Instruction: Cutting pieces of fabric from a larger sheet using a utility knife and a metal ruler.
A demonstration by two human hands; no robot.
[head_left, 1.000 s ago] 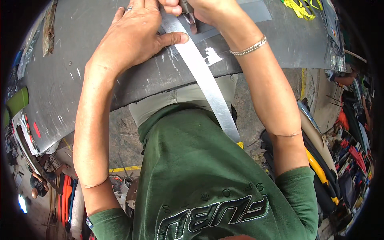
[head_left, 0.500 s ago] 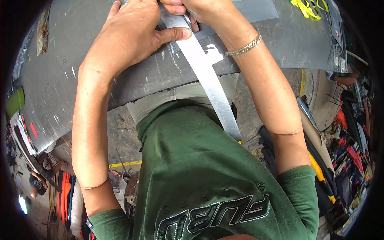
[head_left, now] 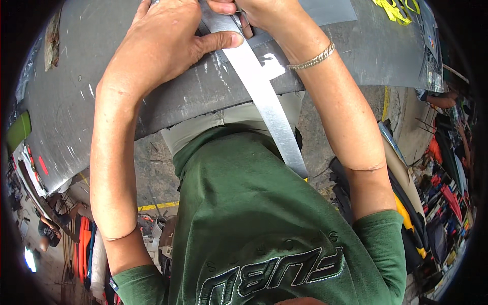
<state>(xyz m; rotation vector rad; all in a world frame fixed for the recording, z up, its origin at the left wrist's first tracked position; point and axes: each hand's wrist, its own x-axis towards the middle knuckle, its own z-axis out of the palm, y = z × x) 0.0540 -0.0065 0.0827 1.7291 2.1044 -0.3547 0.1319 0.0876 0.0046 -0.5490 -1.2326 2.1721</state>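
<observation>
A long flat metal straightedge (head_left: 259, 86) lies slantwise over the dark work surface (head_left: 173, 109), its near end sticking out past the edge in front of my green shirt. My left hand (head_left: 165, 48) is spread on the left, its thumb stretched across the straightedge and pressing on it; its fingertips are partly cut off by the top border. Beside the straightedge's far part, my right hand (head_left: 259, 12) is closed, fingers curled. A thin dark piece shows below those fingers, too hidden to name. Under the hands lies a grey sheet (head_left: 333, 11).
Yellow-green straps (head_left: 396, 11) lie at the far right of the surface, and a wooden piece (head_left: 52, 40) at the far left. Rolled materials (head_left: 401, 157) and piled goods stand right. More rolls (head_left: 84, 249) stand lower left. Another person (head_left: 48, 229) is at left; another person's arm (head_left: 441, 100) shows right.
Both hands stay almost in place at the straightedge. The whole view has shifted slightly, and the right forearm sits a little farther right.
</observation>
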